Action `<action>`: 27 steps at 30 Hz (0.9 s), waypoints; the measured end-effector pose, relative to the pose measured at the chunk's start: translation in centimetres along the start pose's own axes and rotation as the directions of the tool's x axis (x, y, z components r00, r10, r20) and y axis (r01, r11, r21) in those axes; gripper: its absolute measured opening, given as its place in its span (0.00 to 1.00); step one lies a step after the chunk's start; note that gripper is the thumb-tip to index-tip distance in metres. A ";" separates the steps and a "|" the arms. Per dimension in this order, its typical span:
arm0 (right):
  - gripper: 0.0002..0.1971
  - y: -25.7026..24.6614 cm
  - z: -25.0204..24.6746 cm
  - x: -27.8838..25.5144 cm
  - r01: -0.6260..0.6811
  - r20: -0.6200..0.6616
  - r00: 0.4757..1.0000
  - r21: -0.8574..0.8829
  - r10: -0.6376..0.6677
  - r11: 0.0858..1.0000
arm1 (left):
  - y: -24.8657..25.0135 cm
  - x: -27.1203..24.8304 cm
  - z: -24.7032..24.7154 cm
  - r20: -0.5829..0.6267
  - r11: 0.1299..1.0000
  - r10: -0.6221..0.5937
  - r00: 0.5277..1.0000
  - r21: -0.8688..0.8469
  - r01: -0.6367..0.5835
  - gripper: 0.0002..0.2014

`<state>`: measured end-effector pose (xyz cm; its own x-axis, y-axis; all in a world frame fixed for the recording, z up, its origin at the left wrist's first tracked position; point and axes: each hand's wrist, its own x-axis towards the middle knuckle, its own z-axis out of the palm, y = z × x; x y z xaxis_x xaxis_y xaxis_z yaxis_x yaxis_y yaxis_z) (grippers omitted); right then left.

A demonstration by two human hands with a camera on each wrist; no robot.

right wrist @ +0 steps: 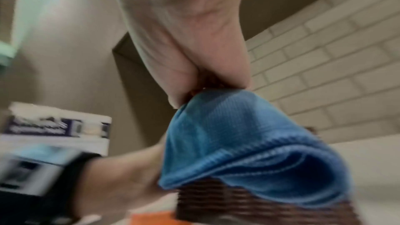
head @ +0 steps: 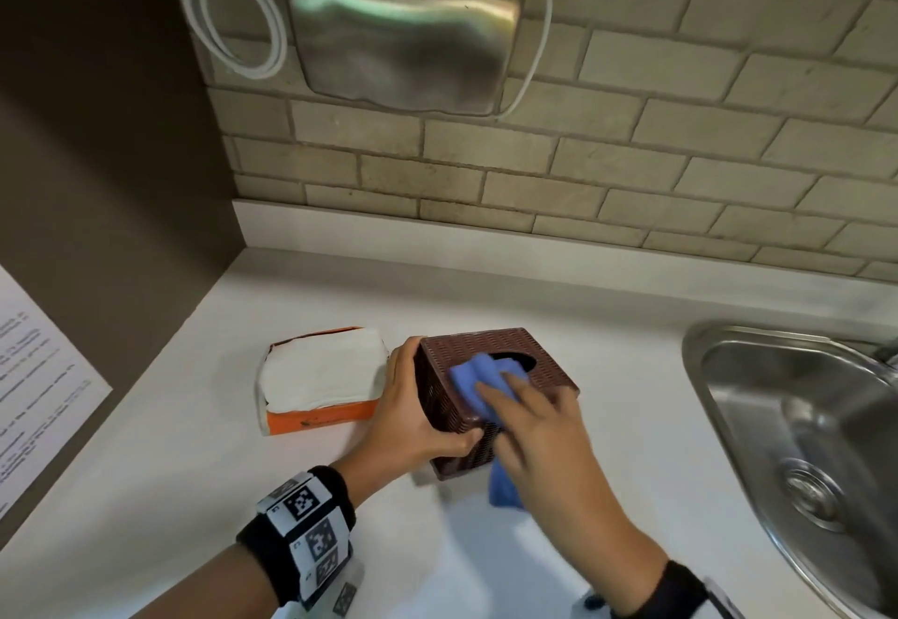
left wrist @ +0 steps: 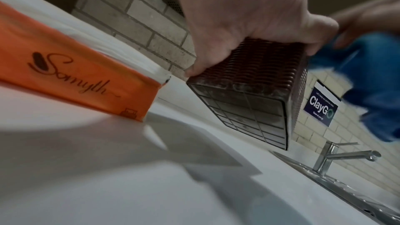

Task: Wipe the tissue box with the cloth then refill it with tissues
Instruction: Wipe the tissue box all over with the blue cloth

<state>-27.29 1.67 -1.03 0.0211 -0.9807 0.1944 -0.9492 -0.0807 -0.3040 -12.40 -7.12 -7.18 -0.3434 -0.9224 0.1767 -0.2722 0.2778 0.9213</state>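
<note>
- Head view: Your left hand [head: 413,417] grips the brown box [head: 505,356] by its side, tilted above the counter [head: 631,336]; your right hand [head: 539,429] presses the blue cloth [head: 474,378] on its top, fingers nearly straight. The tissues [head: 320,370] lie just left.
- Left wrist: The box's grid base is off the counter.
- Right wrist: Blurred cloth drapes over the box.
</note>
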 end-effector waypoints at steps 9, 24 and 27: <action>0.32 0.3 -1.0 2.6 0.026 0.129 0.991 -0.049 -0.020 0.998 | 0.0 0.5 0.2 0.011 0.999 0.023 1.000 0.028 -0.023 0.59; 0.33 3.1 -3.0 4.1 0.174 0.315 0.931 0.066 -0.186 0.982 | -0.1 0.7 -1.2 0.041 0.997 -0.001 0.999 -0.072 0.004 0.57; 0.26 6.3 -3.8 4.2 0.017 0.274 0.961 0.053 -0.031 0.998 | -0.1 0.5 -1.5 0.062 0.998 0.000 0.998 -0.056 0.003 0.58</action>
<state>-34.32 -2.26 1.40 0.1357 -0.9890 -0.0597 -0.9307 -0.1066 -0.3498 -11.18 -7.98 -6.64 -0.3984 -0.9039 0.1553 -0.2227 0.2596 0.9397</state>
